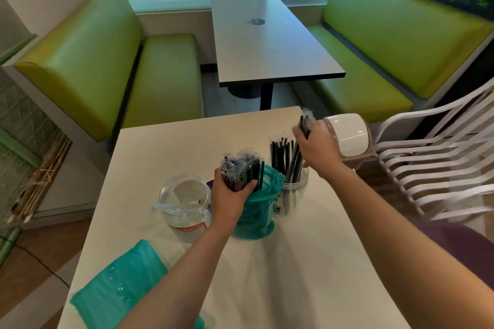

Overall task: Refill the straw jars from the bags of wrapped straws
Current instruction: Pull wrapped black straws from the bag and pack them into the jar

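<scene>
While my left hand [231, 199] grips a bundle of wrapped straws [240, 172] above the teal bag [256, 211], my right hand [316, 147] pinches a few straws over the half-filled jar [290, 184]. An almost empty jar [184, 204] stands left of the bag on the white table [307, 262].

Both bare forearms reach forward. The left hand [230, 196], toward 11 o'clock, has its fingers curled in a grip; the right hand [318, 147], toward 1 o'clock, pinches likewise.
</scene>
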